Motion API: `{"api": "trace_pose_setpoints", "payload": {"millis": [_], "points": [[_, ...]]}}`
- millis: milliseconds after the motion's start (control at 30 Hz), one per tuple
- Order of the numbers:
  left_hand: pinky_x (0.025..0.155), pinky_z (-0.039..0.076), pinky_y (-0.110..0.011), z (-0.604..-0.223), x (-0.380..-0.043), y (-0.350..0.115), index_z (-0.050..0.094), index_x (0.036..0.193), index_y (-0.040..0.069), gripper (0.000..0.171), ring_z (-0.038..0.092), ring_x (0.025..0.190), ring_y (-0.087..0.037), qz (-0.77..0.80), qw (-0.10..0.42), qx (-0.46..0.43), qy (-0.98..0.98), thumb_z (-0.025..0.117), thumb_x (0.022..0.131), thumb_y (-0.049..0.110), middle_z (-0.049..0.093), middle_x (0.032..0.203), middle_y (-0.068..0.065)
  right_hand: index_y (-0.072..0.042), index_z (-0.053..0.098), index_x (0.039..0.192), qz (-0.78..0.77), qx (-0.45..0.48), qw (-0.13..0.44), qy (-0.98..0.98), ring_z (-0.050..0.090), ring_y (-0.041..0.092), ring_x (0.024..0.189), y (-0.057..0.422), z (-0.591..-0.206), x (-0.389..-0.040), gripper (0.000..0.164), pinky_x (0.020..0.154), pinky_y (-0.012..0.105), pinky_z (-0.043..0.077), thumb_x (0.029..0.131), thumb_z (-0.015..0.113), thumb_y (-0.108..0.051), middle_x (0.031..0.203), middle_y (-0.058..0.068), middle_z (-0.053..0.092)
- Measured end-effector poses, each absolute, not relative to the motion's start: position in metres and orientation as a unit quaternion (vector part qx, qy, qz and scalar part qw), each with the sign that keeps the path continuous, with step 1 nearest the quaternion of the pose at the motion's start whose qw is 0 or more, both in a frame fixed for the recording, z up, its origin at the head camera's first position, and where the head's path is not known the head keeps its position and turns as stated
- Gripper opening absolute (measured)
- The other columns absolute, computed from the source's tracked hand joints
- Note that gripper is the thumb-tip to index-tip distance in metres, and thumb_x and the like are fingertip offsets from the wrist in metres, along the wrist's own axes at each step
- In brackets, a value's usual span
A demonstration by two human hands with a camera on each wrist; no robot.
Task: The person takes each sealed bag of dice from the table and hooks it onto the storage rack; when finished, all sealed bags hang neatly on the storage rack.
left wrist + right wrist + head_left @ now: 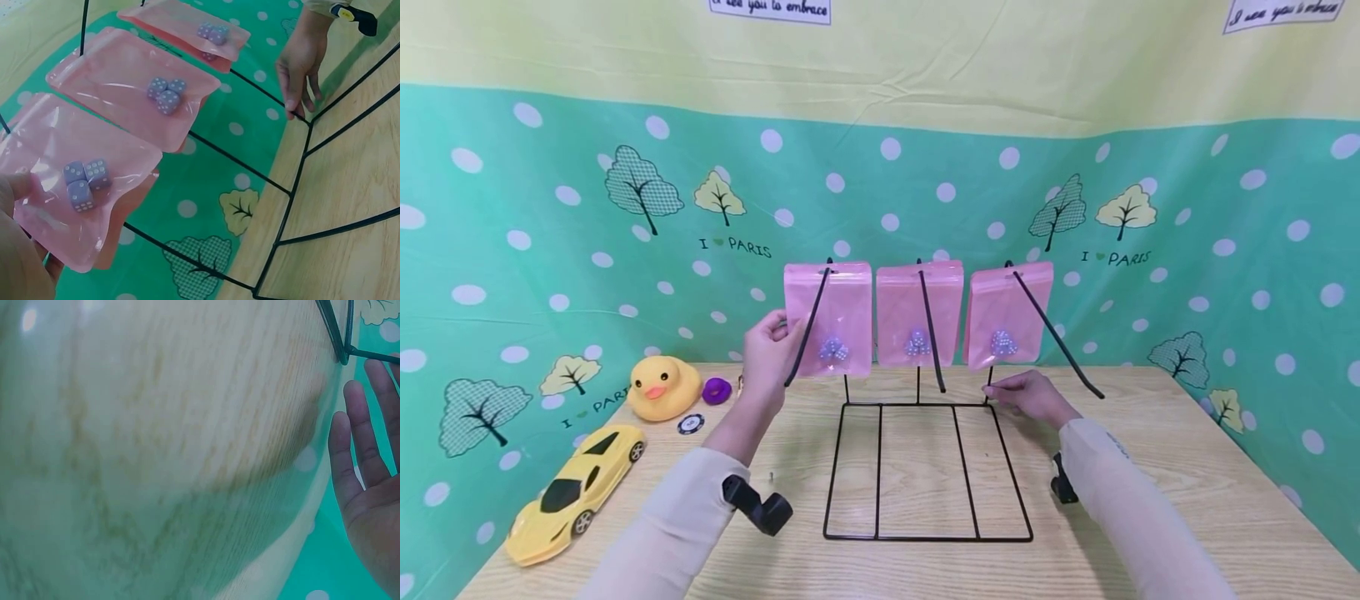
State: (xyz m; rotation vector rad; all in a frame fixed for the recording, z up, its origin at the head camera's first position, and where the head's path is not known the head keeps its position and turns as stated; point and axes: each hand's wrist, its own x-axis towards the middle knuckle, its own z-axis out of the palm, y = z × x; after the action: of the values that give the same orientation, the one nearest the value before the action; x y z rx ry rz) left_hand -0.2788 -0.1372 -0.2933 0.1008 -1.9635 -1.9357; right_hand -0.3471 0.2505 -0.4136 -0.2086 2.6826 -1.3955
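Note:
A black wire display rack [880, 475] stands on the table, with pink zip bags hanging from its three slanted hooks. Purple dice with white dots show through the left bag [808, 300], the middle bag [898, 312] and the right bag [988, 308]. Behind each front bag, another pink layer peeks out in the left wrist view. My left hand [770, 354] pinches the left bag by its outer side edge, thumb in front and fingers behind. Low on the rack's right upright, my right hand [1030, 395] pinches the wire with its fingertips near the base corner; its other fingers are extended.
Along the table's left side lie a yellow rubber duck [664, 389], a small purple duck-like toy [717, 391], a poker chip [691, 424] and a yellow toy car [576, 492]. A green and yellow patterned cloth [880, 183] hangs close behind the rack.

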Motion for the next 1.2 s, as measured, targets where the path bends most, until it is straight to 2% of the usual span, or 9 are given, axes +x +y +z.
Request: {"api": "trace_pose_setpoints", "payload": {"millis": [100,233,400,467,600,867,1033,1200], "points": [[0.071,0.056,-0.019,-0.295,-0.281,-0.137,0.067,0.12,-0.003,0.029,0.067,0.071,-0.002,-0.686,0.189,0.04,-0.701,0.07,0.098,0.016,0.075,0.105,-0.017,-0.003,0.074,0.119,-0.458,-0.07,0.055,0.884,0.069,0.022,0.096,0.251,-0.413,-0.347,0.037,0.072,0.031,0.055,0.097,0.071,-0.032,0.117,0.015,0.073],[0.073,0.056,-0.018,-0.296,-0.281,-0.137,0.067,0.123,-0.001,0.034,0.068,0.076,-0.004,-0.684,0.187,0.045,-0.703,0.072,0.097,0.021,0.073,0.111,-0.02,-0.003,0.074,0.12,-0.453,-0.073,0.059,0.887,0.068,0.019,0.091,0.252,-0.412,-0.346,0.035,0.072,0.031,0.055,0.097,0.071,-0.031,0.113,0.013,0.074],[0.076,0.056,-0.018,-0.297,-0.28,-0.135,0.067,0.126,-0.001,0.04,0.069,0.079,-0.004,-0.693,0.188,0.037,-0.695,0.074,0.096,0.024,0.071,0.115,-0.023,-0.003,0.072,0.122,-0.444,-0.081,0.066,0.89,0.069,0.022,0.095,0.254,-0.413,-0.342,0.034,0.081,0.037,0.057,0.098,0.071,-0.027,0.112,0.012,0.074],[0.075,0.056,-0.018,-0.299,-0.28,-0.135,0.067,0.125,-0.003,0.04,0.068,0.076,-0.002,-0.696,0.192,0.032,-0.692,0.074,0.095,0.023,0.072,0.114,-0.023,-0.002,0.071,0.123,-0.444,-0.086,0.067,0.889,0.07,0.025,0.101,0.255,-0.412,-0.34,0.034,0.086,0.04,0.057,0.098,0.07,-0.026,0.115,0.014,0.073],[0.076,0.055,-0.017,-0.3,-0.279,-0.136,0.067,0.124,-0.003,0.041,0.068,0.077,-0.001,-0.691,0.198,0.028,-0.695,0.074,0.096,0.025,0.071,0.115,-0.024,-0.003,0.069,0.125,-0.439,-0.091,0.071,0.891,0.069,0.027,0.101,0.258,-0.407,-0.337,0.036,0.086,0.041,0.057,0.098,0.07,-0.026,0.117,0.015,0.072],[0.067,0.053,-0.016,-0.303,-0.277,-0.139,0.07,0.118,-0.007,0.038,0.066,0.073,-0.001,-0.67,0.228,0.016,-0.706,0.075,0.095,0.024,0.074,0.105,-0.022,-0.002,0.067,0.129,-0.414,-0.11,0.07,0.901,0.068,0.03,0.105,0.26,-0.401,-0.333,0.04,0.089,0.045,0.056,0.1,0.067,-0.03,0.124,0.018,0.069],[0.066,0.051,-0.016,-0.304,-0.278,-0.14,0.071,0.112,-0.005,0.036,0.065,0.074,-0.002,-0.647,0.25,0.029,-0.719,0.078,0.092,0.025,0.076,0.096,-0.013,-0.001,0.068,0.128,-0.402,-0.125,0.06,0.905,0.067,0.033,0.109,0.259,-0.399,-0.332,0.038,0.087,0.044,0.056,0.101,0.065,-0.029,0.125,0.02,0.068],[0.066,0.049,-0.017,-0.304,-0.28,-0.14,0.072,0.107,-0.001,0.034,0.06,0.078,-0.009,-0.622,0.265,0.047,-0.735,0.078,0.091,0.028,0.07,0.088,-0.004,-0.001,0.068,0.127,-0.397,-0.13,0.057,0.907,0.067,0.033,0.109,0.261,-0.396,-0.33,0.038,0.085,0.044,0.057,0.101,0.066,-0.029,0.125,0.02,0.069]]}}
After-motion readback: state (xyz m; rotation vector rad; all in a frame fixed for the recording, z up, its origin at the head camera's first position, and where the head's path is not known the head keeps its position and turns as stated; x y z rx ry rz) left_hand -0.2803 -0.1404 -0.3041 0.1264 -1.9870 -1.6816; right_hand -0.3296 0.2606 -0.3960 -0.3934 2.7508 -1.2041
